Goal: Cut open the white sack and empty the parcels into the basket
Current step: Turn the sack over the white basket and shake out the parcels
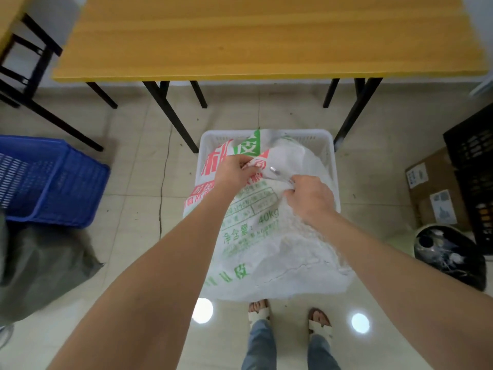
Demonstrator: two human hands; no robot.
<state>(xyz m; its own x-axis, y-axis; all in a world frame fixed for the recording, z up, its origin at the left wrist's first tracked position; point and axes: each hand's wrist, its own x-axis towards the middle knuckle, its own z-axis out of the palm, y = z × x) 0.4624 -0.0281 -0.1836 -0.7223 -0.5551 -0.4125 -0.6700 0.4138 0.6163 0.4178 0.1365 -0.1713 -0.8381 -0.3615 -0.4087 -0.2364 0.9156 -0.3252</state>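
- Yellow wood-topped table on black legs [266,36]: it stands beyond the work and apart from it. I judge it no hazard unless the sack is swung high when tipped.
- White woven sack with red and green print [280,252]: it lies slumped across the basket, its near end overhanging the rim toward the person's sandalled feet [260,313]. No parcels show; I take them to be hidden inside. If the cut opens over that overhang, I expect parcels to land on the floor.
- White slatted plastic basket [314,134]: it sits on the tiled floor under the sack, with only the far rim and corners visible. It looks light and could slide or tilt as the load shifts.
- Left hand [234,169]: its fingers pinch a fold of the printed face, close to the blade's line. A slip could reach them.
- Right hand [310,194]: it is curled round the tool, knuckles against the sack.
- Small silvery metal blade [277,172]: it points toward the left hand. It is blurred, so I cannot tell whether it has pierced the fabric. Too deep a cut could slash the parcels.
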